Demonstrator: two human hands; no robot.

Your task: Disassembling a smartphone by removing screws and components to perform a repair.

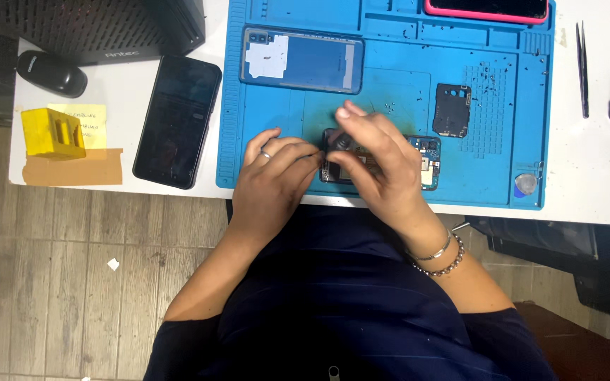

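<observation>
Opened smartphone (pixel 425 164), back off and circuit board showing, lies on the blue repair mat (pixel 262 162) at the desk's near edge; right hand (pixel 372 159) closed over its left end, fingers pinching a small dark part there, left hand (pixel 277 169) curled, fingertips pressed to the same end, whether it grips anything cannot be told. Judged mid-disassembly, working an internal part loose; next move wants a fine, steady lift. Beyond: detached back cover (pixel 303 60) toward the mat's far edge, black shield plate (pixel 451 110) right, intact black phone (pixel 177 121) left on the white desk (pixel 601 162), tweezers (pixel 582 67) near the right edge.
</observation>
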